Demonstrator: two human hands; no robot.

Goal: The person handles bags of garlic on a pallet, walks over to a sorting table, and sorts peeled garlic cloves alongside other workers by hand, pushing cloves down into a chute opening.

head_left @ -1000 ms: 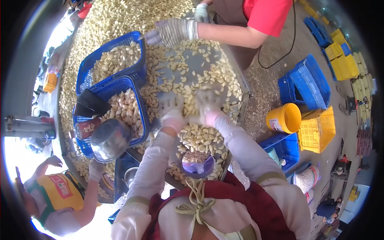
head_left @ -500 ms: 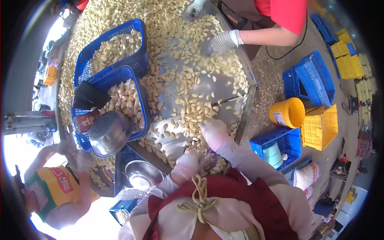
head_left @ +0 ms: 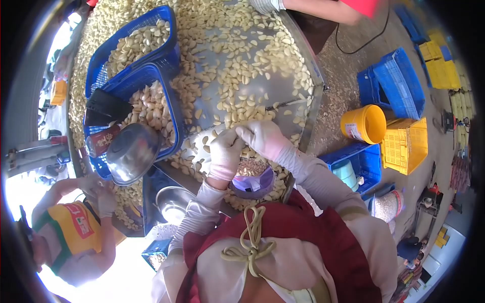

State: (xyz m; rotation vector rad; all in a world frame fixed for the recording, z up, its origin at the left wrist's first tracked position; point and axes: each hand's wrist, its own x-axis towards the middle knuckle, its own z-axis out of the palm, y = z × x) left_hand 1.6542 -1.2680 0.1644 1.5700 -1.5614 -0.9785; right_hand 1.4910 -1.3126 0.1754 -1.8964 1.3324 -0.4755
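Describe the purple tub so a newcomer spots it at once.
Look at the near end of the big metal table. There, by the left hand and right hand, sits the tub. Its purple colour sets it apart from the steel bowls.

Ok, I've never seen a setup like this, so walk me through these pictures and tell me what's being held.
There is no machine working here: the hands are a person's, in pale gloves. All the pictures come from one camera worn on that person's head, looking forward and down.

Pale garlic cloves lie scattered over a metal table. Two blue baskets stand toward the left; a tilted steel bowl rests on the nearer one. Other people work nearby, one in a yellow vest.

The left hand and right hand meet at the fingertips, just beyond a purple container of small pieces. Whether they pinch anything between them is too small to tell.
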